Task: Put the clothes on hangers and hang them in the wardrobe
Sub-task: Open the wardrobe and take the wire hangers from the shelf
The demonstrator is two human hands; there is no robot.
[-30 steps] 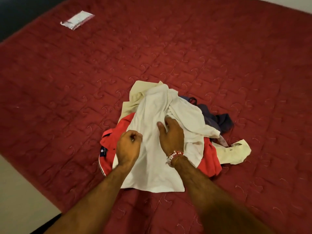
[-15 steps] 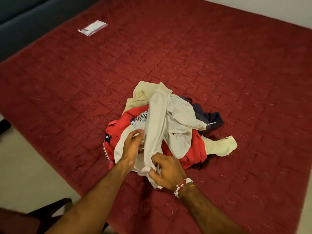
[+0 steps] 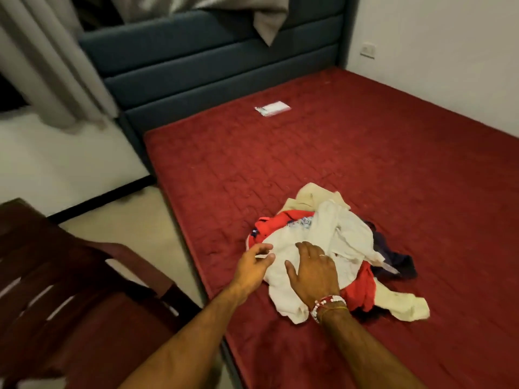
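Well, clothes pile (image 3: 332, 238) (near mattress (image 3: 365, 153) edge)

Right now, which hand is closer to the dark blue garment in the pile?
Right. The right hand lies flat on the white shirt, the dark blue garment off to its right; the left hand is farther, at the shirt's left edge.

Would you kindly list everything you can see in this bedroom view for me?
bed cover: one, red, right side.
white garment: one, white, mid-bed, topmost.
red shirt: one, red, beneath it.
cream clothing: count unclear, cream, behind and right of it.
dark garment: one, navy, right of it.
packet: one, white, far on bed.
headboard: one, blue, behind bed.
curtain: one, grey, upper left.
chair: one, dark brown, left foreground.
left hand: one, open, by white garment's edge.
right hand: one, flat on white garment.
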